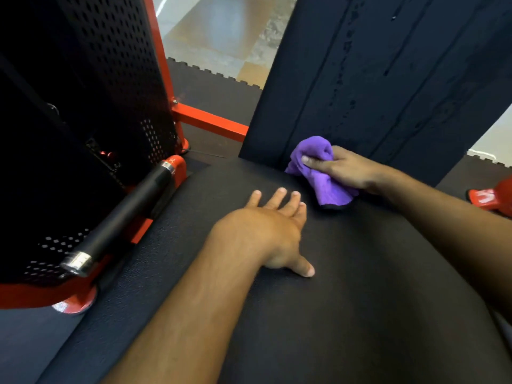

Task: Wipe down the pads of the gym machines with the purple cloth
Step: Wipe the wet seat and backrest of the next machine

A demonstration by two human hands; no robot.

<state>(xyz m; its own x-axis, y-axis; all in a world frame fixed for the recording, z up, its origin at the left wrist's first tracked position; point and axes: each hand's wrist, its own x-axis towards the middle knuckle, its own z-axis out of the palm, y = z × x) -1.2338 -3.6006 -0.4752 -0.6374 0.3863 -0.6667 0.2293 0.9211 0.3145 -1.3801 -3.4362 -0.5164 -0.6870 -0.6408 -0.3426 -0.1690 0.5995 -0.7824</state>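
1. The seat pad (374, 286), a broad black cushion, fills the lower centre and lower right of the frame, and both forearms reach over it from the bottom edge.
2. The left hand (266, 231) lies palm down on the seat pad at mid-frame, its fingers straight and spread, pointing up the frame, with the thumb stretched out toward the right; it holds nothing.
3. Just beyond it, right of centre, the right hand (340, 169) grips the purple cloth (321, 170), fingers curled round the bunched fabric and pointing left.
4. The cloth's long axis runs diagonally, from its rounded top at upper left down to a loose, dark-edged tail at lower right. The tail rests on the seat pad, while the top presses against the foot of the back pad (388, 79), where the two cushions meet.
5. The back pad rises toward the upper right of the frame; it is black and ribbed with stitched seams running lengthwise.
6. At left stands a black perforated shroud (110, 79) in a red frame (210, 120), with a black-gripped handle (124, 214) lying diagonally below it.
7. Farthest off, at top centre, lies pale floor (221, 37) past the edge of a black mat.
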